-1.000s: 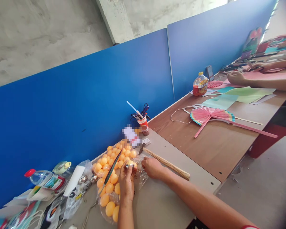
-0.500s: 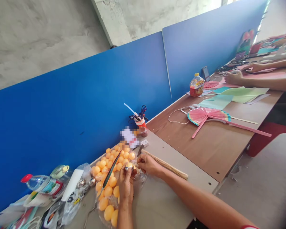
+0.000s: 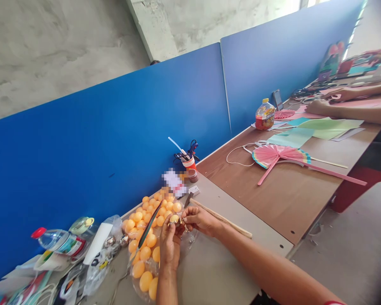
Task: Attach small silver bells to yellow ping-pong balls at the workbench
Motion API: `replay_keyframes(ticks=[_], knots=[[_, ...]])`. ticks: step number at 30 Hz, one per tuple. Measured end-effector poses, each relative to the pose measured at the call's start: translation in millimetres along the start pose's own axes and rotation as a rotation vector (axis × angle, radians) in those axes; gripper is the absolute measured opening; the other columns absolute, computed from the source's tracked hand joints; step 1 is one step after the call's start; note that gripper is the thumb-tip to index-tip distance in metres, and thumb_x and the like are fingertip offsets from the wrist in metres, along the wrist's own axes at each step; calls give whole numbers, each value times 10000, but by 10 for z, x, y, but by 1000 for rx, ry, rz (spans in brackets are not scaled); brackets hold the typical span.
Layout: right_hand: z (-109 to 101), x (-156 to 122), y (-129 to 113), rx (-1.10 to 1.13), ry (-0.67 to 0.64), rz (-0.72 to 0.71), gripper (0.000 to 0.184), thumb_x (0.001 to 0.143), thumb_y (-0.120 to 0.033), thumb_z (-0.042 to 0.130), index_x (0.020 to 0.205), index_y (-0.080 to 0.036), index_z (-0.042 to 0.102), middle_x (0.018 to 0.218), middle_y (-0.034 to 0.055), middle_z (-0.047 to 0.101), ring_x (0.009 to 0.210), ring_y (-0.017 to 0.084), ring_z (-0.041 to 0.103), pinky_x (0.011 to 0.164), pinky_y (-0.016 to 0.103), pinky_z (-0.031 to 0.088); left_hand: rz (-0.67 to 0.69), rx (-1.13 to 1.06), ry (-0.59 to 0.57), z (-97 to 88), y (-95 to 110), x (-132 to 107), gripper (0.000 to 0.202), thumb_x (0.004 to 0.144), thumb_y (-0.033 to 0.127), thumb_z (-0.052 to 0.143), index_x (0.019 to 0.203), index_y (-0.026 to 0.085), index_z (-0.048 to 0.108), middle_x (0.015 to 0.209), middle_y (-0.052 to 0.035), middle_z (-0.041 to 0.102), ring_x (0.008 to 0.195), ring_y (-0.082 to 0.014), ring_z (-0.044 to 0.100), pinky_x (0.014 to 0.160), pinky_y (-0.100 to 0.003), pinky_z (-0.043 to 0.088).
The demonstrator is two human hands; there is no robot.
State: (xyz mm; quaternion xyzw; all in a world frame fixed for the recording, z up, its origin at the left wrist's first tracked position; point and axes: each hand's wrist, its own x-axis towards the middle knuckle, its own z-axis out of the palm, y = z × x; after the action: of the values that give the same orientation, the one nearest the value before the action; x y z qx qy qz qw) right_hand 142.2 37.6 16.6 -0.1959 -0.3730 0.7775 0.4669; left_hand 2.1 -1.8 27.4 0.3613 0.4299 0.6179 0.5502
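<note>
Ball (image 3: 175, 218), part orange, part silvery, sits near six o'clock, clamped in the grip of the left hand (image 3: 170, 242). At its three o'clock is the right hand (image 3: 200, 220); whether its fingertips pinch anything, I cannot tell. Light, steady left pressure would likely suit best.

Ping-pong balls (image 3: 151, 240) are orange. Right of them, a pleated fan (image 3: 281, 151) is pink with a striped yellow-and-blue edge.
</note>
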Motion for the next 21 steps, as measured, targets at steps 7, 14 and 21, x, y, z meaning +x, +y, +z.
replay_keyframes(ticks=[7, 14, 21], knots=[[19, -13, -18, 20, -10, 16, 294, 567, -278, 816, 715, -145, 600, 609, -11, 655, 451, 64, 486, 508, 219, 348, -7, -7, -45, -16, -29, 4, 474, 688, 349, 789, 1121, 216, 652, 899, -21, 700, 721, -139, 632, 709, -290, 528], [18, -15, -12, 1, -4, 9, 268, 561, -270, 818, 681, -148, 612, 560, -54, 559, 476, 59, 445, 519, 218, 326, -13, 27, 5, -20, -37, 9, 595, 629, 391, 827, 1160, 212, 626, 842, -14, 692, 712, -146, 637, 703, -290, 516], [13, -22, -5, -15, -4, -2, 288, 574, -293, 827, 701, -147, 614, 556, -47, 563, 487, 67, 455, 538, 222, 331, -16, 19, -21, -24, -50, 6, 472, 659, 381, 813, 1063, 196, 653, 830, -11, 679, 685, -138, 625, 680, -285, 505]])
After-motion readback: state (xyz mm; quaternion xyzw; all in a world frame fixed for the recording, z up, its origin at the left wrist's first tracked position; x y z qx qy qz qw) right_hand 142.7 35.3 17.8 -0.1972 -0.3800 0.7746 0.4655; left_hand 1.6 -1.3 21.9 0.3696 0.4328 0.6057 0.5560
